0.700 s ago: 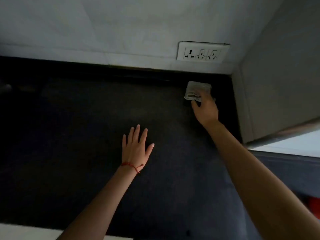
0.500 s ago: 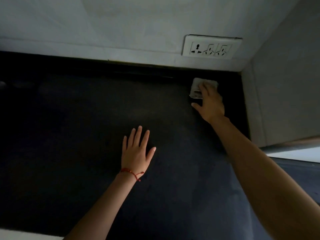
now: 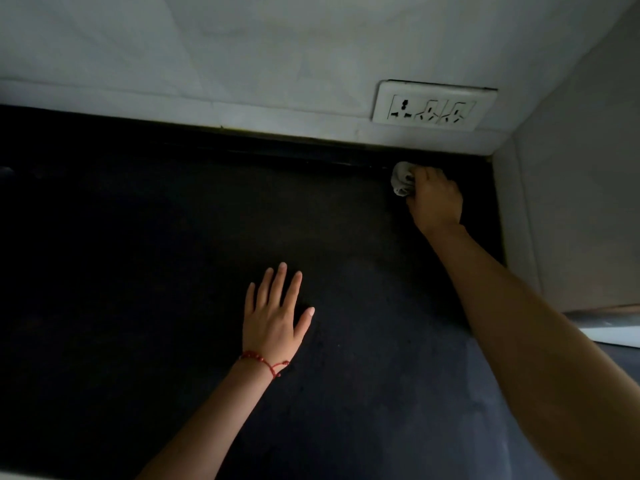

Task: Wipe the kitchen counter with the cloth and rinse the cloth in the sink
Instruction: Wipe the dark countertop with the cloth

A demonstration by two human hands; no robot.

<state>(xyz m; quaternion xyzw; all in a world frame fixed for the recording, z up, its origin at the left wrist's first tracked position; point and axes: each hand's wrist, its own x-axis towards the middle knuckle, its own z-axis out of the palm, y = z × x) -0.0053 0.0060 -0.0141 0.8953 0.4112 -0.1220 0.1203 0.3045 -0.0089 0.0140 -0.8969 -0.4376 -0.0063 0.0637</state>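
A: Start at the right hand (image 3: 435, 199). What are its fingers doing?

B: They curl round a bunched grey cloth (image 3: 401, 180), pressing it into the back right corner of the dark counter (image 3: 173, 271), where the top meets the white wall (image 3: 242, 64).

A: And the left hand (image 3: 273, 313)?

B: Flat on the middle of the counter, fingers straight and slightly spread, holding nothing. A red thread bracelet (image 3: 266, 363) sits at the wrist.

A: What could go wrong?

B: The socket plate (image 3: 434, 106) is on the wall just above that corner. If the cloth is wet, a high swipe could bring damp to it. And so bunched, the cloth may skip the seam along the back edge. No sink is in view.
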